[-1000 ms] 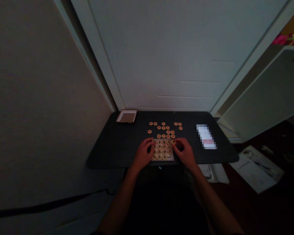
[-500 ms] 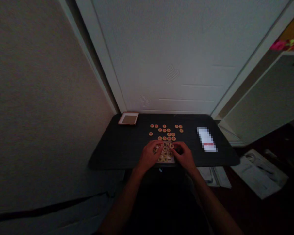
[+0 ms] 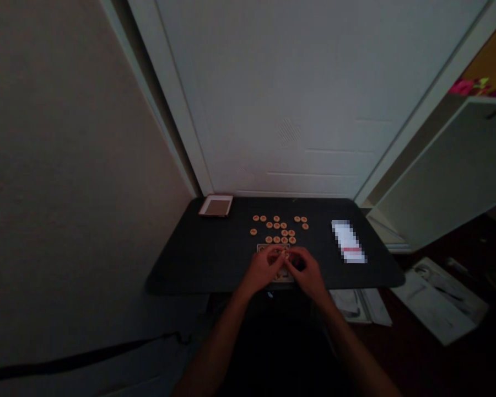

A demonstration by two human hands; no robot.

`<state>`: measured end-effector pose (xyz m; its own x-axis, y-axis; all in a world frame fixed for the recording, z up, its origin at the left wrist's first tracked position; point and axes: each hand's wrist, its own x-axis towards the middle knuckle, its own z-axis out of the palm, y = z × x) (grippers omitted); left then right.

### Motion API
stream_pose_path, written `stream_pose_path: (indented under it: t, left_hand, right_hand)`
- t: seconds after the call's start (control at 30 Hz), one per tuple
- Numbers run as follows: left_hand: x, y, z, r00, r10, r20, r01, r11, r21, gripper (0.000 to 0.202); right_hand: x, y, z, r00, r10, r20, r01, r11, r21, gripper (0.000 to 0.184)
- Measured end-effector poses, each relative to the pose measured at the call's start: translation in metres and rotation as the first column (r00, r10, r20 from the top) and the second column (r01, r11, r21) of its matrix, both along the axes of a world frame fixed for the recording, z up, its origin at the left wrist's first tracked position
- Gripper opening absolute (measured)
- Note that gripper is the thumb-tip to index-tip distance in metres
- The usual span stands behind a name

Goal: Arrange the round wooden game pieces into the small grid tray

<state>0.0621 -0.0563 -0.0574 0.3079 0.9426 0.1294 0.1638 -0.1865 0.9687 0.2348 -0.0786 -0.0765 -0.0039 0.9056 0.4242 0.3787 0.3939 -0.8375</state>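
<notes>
A small square board (image 3: 263,249) with round wooden discs in its cells lies near the front edge of a black table (image 3: 198,259). My left hand (image 3: 262,272) and my right hand (image 3: 306,274) both rest over the board, fingers curled and nearly touching at its middle. They cover most of the board; whether either pinches a disc is hidden. Several loose orange discs (image 3: 279,228) lie scattered on the table just beyond the board.
A shallow white-rimmed tray (image 3: 215,206) sits at the table's far left corner. A white blurred card (image 3: 348,241) lies on the right side. White door behind the table, beige wall on the left, papers (image 3: 438,298) on the floor to the right.
Both hands have closed in from the board's left and right edges to its middle, now covering most of it. The camera has tilted slightly.
</notes>
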Motion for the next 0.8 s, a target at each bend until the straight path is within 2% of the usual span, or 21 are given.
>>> stream_pose_path:
  t: [0.2, 0.43, 0.8]
  left_hand:
    - [-0.001, 0.002, -0.001, 1.000, -0.013, 0.000, 0.013, 1.000, 0.009, 0.027]
    - [-0.002, -0.005, -0.002, 0.998, 0.011, -0.067, -0.004, 0.995, 0.098, 0.029]
    - [-0.001, -0.008, -0.005, 0.998, 0.035, -0.061, -0.029, 0.996, 0.090, 0.028]
  right_hand:
    - [0.000, 0.002, 0.001, 1.000, 0.020, 0.009, -0.020, 0.999, -0.039, 0.028]
    - [0.003, 0.001, -0.003, 0.999, 0.028, -0.022, -0.031, 0.990, -0.138, 0.033]
    - [0.006, 0.004, -0.009, 0.994, 0.038, -0.101, -0.055, 0.985, -0.166, 0.031]
